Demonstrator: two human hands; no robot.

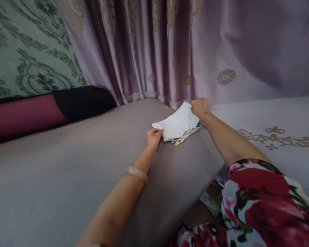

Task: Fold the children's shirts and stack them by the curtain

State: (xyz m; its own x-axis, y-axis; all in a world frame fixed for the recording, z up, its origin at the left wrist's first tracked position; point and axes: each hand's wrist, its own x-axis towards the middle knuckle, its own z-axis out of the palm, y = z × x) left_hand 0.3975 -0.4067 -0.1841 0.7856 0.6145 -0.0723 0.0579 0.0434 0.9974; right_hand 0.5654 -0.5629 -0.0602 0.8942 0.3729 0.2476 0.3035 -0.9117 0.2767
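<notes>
A folded white cloth lies on a grey mattress, near its far right corner, on top of a cloth with a coloured print. My left hand pinches the near left end of the white cloth, fingers closed on it. My right hand grips the far right end, fingers curled over the edge. A pale bangle sits on my left wrist.
Lilac curtains with gold motifs hang behind the mattress. A maroon and black bolster lies along the far left under patterned green wallpaper. A lilac bedspread covers a second bed at right, with a narrow gap between.
</notes>
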